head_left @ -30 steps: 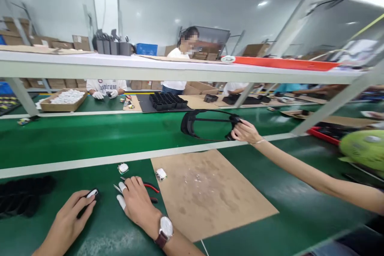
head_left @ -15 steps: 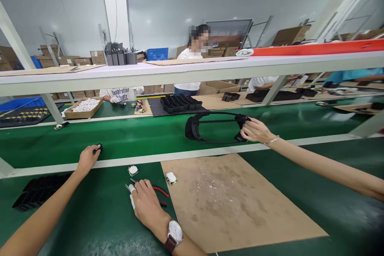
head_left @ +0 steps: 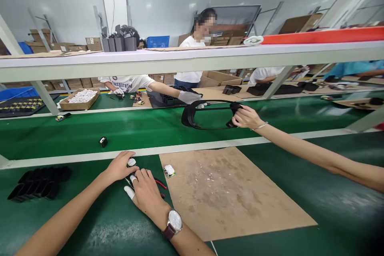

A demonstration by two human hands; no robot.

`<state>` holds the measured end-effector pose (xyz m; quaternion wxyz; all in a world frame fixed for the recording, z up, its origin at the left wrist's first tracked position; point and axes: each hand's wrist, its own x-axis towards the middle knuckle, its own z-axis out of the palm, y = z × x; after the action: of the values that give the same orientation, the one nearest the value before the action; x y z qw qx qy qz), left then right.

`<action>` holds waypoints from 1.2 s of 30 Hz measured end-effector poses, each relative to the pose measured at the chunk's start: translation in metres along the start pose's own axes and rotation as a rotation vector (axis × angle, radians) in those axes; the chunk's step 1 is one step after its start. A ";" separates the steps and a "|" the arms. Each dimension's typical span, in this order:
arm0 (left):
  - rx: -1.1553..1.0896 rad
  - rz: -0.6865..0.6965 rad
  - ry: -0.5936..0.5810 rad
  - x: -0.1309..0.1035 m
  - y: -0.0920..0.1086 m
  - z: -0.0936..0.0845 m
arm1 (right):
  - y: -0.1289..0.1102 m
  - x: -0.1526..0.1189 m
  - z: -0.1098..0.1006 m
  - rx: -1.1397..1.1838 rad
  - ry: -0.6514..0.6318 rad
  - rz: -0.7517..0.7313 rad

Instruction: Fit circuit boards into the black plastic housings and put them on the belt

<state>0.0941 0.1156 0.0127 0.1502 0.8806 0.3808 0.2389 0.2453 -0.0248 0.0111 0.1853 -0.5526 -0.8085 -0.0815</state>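
My left hand (head_left: 121, 166) has its thumb and fingers round a small part with a white top (head_left: 131, 162), just beside my right hand. My right hand (head_left: 149, 192), with white finger covers and a watch on its wrist, is closed over tweezers and lies on red-handled pliers (head_left: 160, 184). Its grip is partly hidden. A second white-topped part (head_left: 169, 171) rests at the brown board's left edge. On the green belt stands a small black housing (head_left: 103, 142). Several black holders (head_left: 39, 184) stand at the left.
From the right, another person's hand (head_left: 247, 117) holds a black headband-like frame (head_left: 189, 116) over the belt. A gloved hand (head_left: 190, 97) from across reaches it. Cardboard (head_left: 234, 196) covers the bench's middle. A shelf beam (head_left: 168, 61) crosses above.
My left hand has let go of the black housing on the belt and come back to the white-topped part. The person across has stretched a gloved hand to the black frame.
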 end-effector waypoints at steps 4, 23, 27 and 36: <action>-0.028 -0.032 0.004 0.011 0.001 -0.003 | 0.001 -0.001 -0.002 0.012 -0.033 -0.043; 0.108 0.102 -0.064 -0.124 -0.002 -0.060 | 0.010 0.004 -0.006 0.093 -0.108 -0.067; 0.093 0.111 -0.021 -0.130 0.001 -0.051 | 0.006 0.004 -0.004 0.072 -0.132 -0.054; -0.059 -0.041 0.030 -0.147 -0.018 -0.043 | 0.013 0.004 0.003 0.134 -0.091 -0.017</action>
<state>-0.0271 0.0222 -0.0043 0.1754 0.8641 0.3935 0.2602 0.2554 -0.0150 0.0088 0.1841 -0.5351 -0.8245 -0.0036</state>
